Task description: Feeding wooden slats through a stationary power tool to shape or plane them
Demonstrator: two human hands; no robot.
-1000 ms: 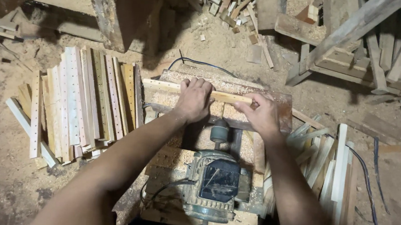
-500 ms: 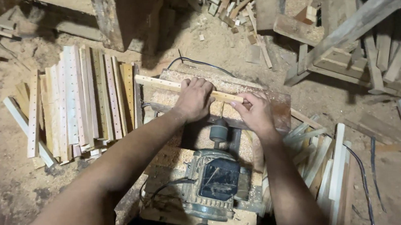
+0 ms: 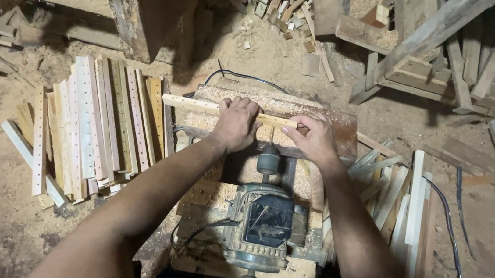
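Observation:
A thin pale wooden slat (image 3: 193, 105) with small holes lies crosswise over a sawdust-covered wooden machine table (image 3: 334, 127). My left hand (image 3: 236, 122) presses down on its middle. My right hand (image 3: 315, 138) grips its right end. The slat's left end sticks out past the table's left edge. Just below my hands sits a grey electric motor (image 3: 263, 220) with its shaft (image 3: 269, 158) pointing toward the slat.
A row of similar drilled slats (image 3: 99, 123) lies on the dirt floor at left. More plain slats (image 3: 406, 205) lie at right, beside a dark cable (image 3: 454, 240). Heavy timber posts (image 3: 145, 5) and scrap wood (image 3: 451, 62) crowd the back.
The slat has slid leftward across the table, so more of it sticks out on the left. Both hands moved left with it.

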